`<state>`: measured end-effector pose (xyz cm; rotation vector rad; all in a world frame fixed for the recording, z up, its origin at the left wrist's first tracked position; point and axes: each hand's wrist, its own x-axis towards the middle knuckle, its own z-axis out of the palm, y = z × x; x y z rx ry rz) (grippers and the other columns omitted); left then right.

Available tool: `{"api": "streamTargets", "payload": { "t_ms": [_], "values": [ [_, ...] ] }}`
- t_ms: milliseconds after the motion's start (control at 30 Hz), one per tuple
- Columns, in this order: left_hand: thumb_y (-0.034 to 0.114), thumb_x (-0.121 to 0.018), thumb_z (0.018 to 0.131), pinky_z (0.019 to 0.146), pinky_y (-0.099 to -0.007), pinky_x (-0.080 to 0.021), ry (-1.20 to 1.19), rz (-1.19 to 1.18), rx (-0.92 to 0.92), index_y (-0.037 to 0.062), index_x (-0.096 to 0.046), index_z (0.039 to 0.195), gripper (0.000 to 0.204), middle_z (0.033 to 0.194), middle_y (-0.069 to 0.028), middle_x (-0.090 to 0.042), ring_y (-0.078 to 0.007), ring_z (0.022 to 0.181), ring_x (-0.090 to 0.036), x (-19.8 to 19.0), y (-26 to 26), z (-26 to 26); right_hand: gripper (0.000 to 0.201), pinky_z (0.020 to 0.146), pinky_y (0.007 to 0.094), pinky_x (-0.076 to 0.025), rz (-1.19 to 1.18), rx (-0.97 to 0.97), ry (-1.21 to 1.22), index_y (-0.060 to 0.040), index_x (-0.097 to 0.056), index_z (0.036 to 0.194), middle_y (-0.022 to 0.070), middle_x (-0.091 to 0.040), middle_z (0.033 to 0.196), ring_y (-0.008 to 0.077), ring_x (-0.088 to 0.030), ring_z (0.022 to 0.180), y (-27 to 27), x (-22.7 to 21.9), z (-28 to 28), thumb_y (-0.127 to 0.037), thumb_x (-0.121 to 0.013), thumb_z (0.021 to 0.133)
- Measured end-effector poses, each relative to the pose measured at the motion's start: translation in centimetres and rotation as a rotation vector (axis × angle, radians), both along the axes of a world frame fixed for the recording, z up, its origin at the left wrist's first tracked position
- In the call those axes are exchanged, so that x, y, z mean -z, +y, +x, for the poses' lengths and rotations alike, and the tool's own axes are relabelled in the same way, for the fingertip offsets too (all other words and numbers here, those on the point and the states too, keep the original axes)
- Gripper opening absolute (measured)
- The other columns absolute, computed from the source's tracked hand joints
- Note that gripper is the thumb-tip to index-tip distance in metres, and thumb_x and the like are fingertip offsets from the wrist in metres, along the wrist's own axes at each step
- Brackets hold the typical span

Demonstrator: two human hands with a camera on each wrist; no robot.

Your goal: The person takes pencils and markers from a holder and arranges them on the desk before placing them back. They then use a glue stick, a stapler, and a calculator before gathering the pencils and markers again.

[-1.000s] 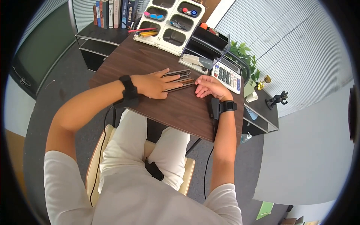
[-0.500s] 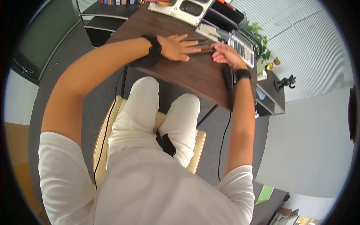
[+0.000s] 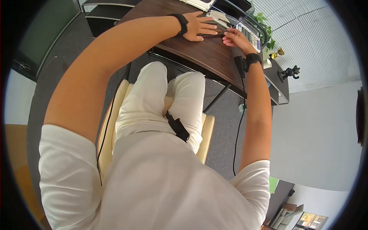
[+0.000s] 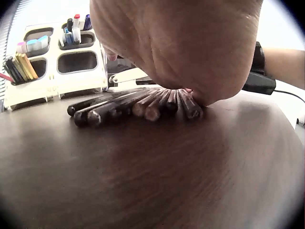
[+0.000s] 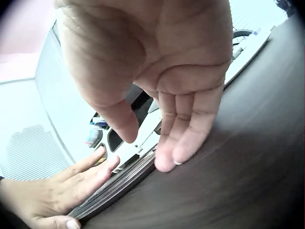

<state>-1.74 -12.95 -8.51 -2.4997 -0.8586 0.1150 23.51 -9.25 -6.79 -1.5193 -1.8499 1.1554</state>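
A row of slim, dark, pencil-like sticks point(image 4: 119, 107), a couple of them brownish, lies side by side on the brown desk point(image 3: 184, 48). My left hand point(image 3: 196, 27) lies over them with its fingers straight and spread. In the left wrist view its palm covers their far part, while their blunt rounded ends point toward the camera. At the other end of the row is my right hand point(image 3: 238, 40), turned on its side. In the right wrist view its fingers are loosely bent, fingertips point(image 5: 165, 161) right at the sticks' ends, with the thumb apart from them.
Beyond the sticks stand a stapler point(image 3: 222, 17) and a calculator point(image 3: 253, 37). A white organizer point(image 4: 78, 86) with pens and pencils in its compartments is at the back. A plant point(image 3: 264, 28) grows behind the calculator. Cables point(image 3: 238, 134) hang from the wrist cameras.
The head view has tipped downward, so desk and hands appear higher in it. Left fingers stay spread over the sticks, and the right hand stays at their ends.
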Motion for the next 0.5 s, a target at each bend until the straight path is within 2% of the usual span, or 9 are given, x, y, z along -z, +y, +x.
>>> {"api": "streamTargets", "payload": {
  "t_ms": [133, 200, 233, 267, 333, 367, 400, 467, 500],
  "values": [
    [0.052, -0.043, 0.094, 0.115, -0.0489, -0.020, 0.033, 0.121, 0.081, 0.0283, -0.025, 0.150, 0.063, 0.157, 0.0042, -0.021, -0.0218, 0.146, -0.011, -1.6, 0.1, 0.2, 0.052, 0.072, 0.0286, -0.056, 0.080, -0.002, -0.166, 0.0018, -0.047, 0.128, 0.0144, -0.069, 0.091, 0.0218, -0.069, 0.076, 0.2, -0.7, -0.5, -0.025, -0.065, 0.088],
    [0.056, -0.044, 0.092, 0.116, -0.0472, -0.019, -0.035, 0.162, 0.140, 0.0272, -0.028, 0.149, 0.065, 0.156, 0.0043, -0.023, -0.0213, 0.146, -0.011, -2.1, 1.1, 0.7, 0.054, 0.077, 0.0385, -0.055, 0.438, -0.057, -0.620, 0.0003, -0.049, 0.127, 0.0168, -0.069, 0.090, 0.0317, -0.068, 0.077, 0.2, -0.8, -0.9, -0.028, -0.065, 0.084],
    [0.056, -0.046, 0.092, 0.117, -0.0467, -0.018, -0.059, 0.232, 0.163, 0.0282, -0.031, 0.148, 0.064, 0.155, 0.0050, -0.026, -0.0203, 0.146, -0.011, -2.4, 1.6, 0.8, 0.054, 0.081, 0.0458, -0.052, 0.762, -0.066, -0.868, -0.0014, -0.050, 0.124, 0.0174, -0.068, 0.096, 0.0375, -0.065, 0.090, 0.2, -0.4, -0.8, -0.029, -0.065, 0.080],
    [0.056, -0.046, 0.092, 0.117, -0.0467, -0.018, -0.052, 0.242, 0.174, 0.0282, -0.031, 0.148, 0.064, 0.155, 0.0050, -0.026, -0.0203, 0.146, -0.011, -2.8, 2.4, 0.8, 0.054, 0.081, 0.0458, -0.052, 0.768, -0.050, -0.866, -0.0014, -0.050, 0.124, 0.0174, -0.068, 0.096, 0.0375, -0.065, 0.090, 0.0, -0.7, -1.2, -0.029, -0.065, 0.080],
    [0.052, -0.049, 0.091, 0.117, -0.0453, -0.018, -0.167, 0.312, 0.161, 0.0248, -0.033, 0.147, 0.064, 0.154, 0.0025, -0.029, -0.0193, 0.145, -0.015, -3.5, 3.2, 1.0, 0.051, 0.081, 0.0448, -0.052, 0.894, 0.028, -1.079, -0.0056, -0.052, 0.123, 0.0152, -0.067, 0.104, 0.0344, -0.059, 0.110, -0.4, -1.1, -1.6, -0.028, -0.066, 0.079],
    [0.058, -0.037, 0.094, 0.117, -0.0478, -0.010, -0.077, 0.225, 0.068, 0.0177, -0.032, 0.148, 0.068, 0.156, -0.0039, -0.024, -0.0278, 0.146, -0.011, -4.6, 3.4, 1.5, 0.059, 0.095, 0.0466, -0.045, 0.931, 0.081, -1.099, -0.0119, -0.049, 0.129, 0.0159, -0.060, 0.121, 0.0352, -0.044, 0.128, -0.7, -1.2, -1.6, -0.030, -0.069, 0.077],
    [0.058, -0.037, 0.094, 0.117, -0.0478, -0.010, -0.073, 0.229, 0.072, 0.0177, -0.032, 0.148, 0.068, 0.156, -0.0039, -0.024, -0.0278, 0.146, -0.011, -5.0, 3.2, 1.8, 0.059, 0.095, 0.0466, -0.045, 0.933, 0.089, -1.097, -0.0119, -0.049, 0.129, 0.0159, -0.060, 0.121, 0.0352, -0.044, 0.128, -1.2, -1.2, -1.6, -0.030, -0.069, 0.077],
    [0.064, -0.031, 0.093, 0.117, -0.0485, -0.006, 0.017, 0.335, -0.110, 0.0243, -0.021, 0.152, 0.072, 0.159, 0.0028, -0.016, -0.0253, 0.147, -0.001, -5.4, 3.1, 1.9, 0.069, 0.109, 0.0511, -0.028, 1.311, 0.354, -1.165, -0.0187, -0.043, 0.137, 0.0166, -0.049, 0.136, 0.0368, -0.030, 0.137, -2.0, -1.2, -1.7, -0.037, -0.071, 0.076],
    [0.064, -0.032, 0.093, 0.117, -0.0478, -0.006, -0.015, 0.329, -0.118, 0.0235, -0.021, 0.152, 0.072, 0.158, 0.0020, -0.017, -0.0251, 0.147, -0.002, -5.3, 2.8, 1.8, 0.084, 0.114, 0.0534, -0.014, 1.231, 0.391, -1.235, -0.0242, -0.034, 0.145, 0.0141, -0.036, 0.147, 0.0376, -0.019, 0.142, -2.2, -1.5, -1.9, -0.046, -0.073, 0.073]
  ]
}}
